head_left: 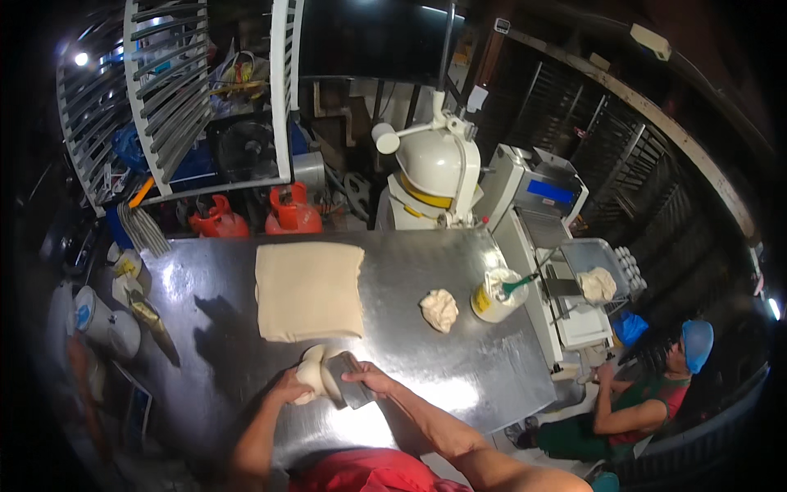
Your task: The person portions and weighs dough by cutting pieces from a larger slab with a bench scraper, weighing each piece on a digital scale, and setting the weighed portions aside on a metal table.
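Observation:
On the steel table (197, 361) my left hand (291, 385) grips a lump of pale dough (310, 373) near the front edge. My right hand (365, 375) holds a flat metal dough scraper (351, 385), tilted against the right side of that lump. Just beyond them lies a thick rectangular sheet of dough (309, 291). A smaller rough lump of dough (438, 309) sits to the right, beside a white tub (490, 303) with a green-handled tool in it.
Jars and packets (131, 283) line the left edge. Behind stand racks (164, 98), red gas cylinders (291, 215) and a white mixing machine (430, 172). At right, a co-worker (648, 410) in a blue cap is beside another machine (537, 197) and a tray with dough (598, 262).

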`<action>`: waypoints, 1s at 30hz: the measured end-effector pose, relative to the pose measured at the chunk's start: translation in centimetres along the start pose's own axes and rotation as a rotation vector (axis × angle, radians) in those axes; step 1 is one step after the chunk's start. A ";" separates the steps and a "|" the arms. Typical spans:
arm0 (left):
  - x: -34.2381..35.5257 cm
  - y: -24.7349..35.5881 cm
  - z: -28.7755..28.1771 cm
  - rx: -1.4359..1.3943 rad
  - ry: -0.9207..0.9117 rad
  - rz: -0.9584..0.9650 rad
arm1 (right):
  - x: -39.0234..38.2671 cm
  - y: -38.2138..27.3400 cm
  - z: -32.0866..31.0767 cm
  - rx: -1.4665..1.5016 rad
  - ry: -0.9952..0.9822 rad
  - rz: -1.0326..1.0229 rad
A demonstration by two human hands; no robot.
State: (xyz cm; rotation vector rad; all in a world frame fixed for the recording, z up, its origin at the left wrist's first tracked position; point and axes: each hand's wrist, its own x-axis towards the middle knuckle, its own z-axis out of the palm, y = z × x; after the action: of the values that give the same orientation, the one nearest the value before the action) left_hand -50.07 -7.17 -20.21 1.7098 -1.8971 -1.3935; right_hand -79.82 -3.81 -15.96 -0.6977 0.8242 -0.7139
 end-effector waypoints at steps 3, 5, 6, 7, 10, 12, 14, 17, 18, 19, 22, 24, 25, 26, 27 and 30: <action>-10.2 -3.2 1.6 -0.120 -0.286 -0.090 | -6.1 3.0 2.4 -0.020 -0.215 0.091; -17.4 -2.2 4.4 -0.085 -0.362 -0.116 | -9.9 5.6 1.6 -0.091 -0.226 0.188; -19.9 -3.7 6.3 -0.094 -0.350 -0.132 | -10.6 6.7 1.7 -0.114 -0.181 0.268; -21.6 -5.3 9.1 -0.091 -0.288 -0.145 | -11.4 8.2 0.9 -0.134 -0.114 0.346; -25.1 -4.5 12.0 -0.153 -0.149 -0.175 | -12.2 12.9 0.2 -0.150 -0.054 0.379; -27.4 -9.2 14.8 -0.304 0.008 -0.290 | -13.1 12.8 2.8 -0.133 -0.048 0.442; -27.1 -9.1 15.2 -0.027 0.130 -0.023 | -13.8 14.3 2.2 -0.097 0.026 0.483; -23.6 -2.2 13.1 -0.014 0.136 0.263 | -13.4 15.4 2.3 0.076 0.103 0.528; -24.7 -0.3 11.9 0.149 0.163 0.228 | -13.6 13.0 6.4 0.003 0.199 0.613; -23.9 3.2 11.4 0.309 0.146 0.260 | -14.8 10.4 7.4 0.017 0.192 0.546; -22.6 2.7 11.8 0.148 0.013 -0.087 | -14.4 11.6 6.1 0.119 0.305 0.441; -22.0 0.3 12.2 0.164 0.042 -0.022 | -13.7 13.3 5.6 0.093 0.278 0.390; -21.7 -0.2 11.9 0.146 0.019 -0.005 | -13.4 13.7 5.3 0.050 0.300 0.396; -21.8 -0.4 11.3 0.130 0.037 -0.021 | -13.1 13.8 5.6 0.031 0.285 0.412; -21.8 -0.4 10.9 0.126 0.007 -0.044 | -12.9 13.7 5.7 0.039 0.281 0.404; -21.6 -1.1 10.8 0.108 -0.008 -0.051 | -12.1 12.7 5.7 -0.017 0.242 0.406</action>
State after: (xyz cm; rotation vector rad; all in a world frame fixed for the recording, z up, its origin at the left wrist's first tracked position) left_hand -50.64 16.90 -17.90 1.8168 -1.9794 -1.3406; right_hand -77.39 14.35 -18.20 -0.4415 1.1548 -0.4270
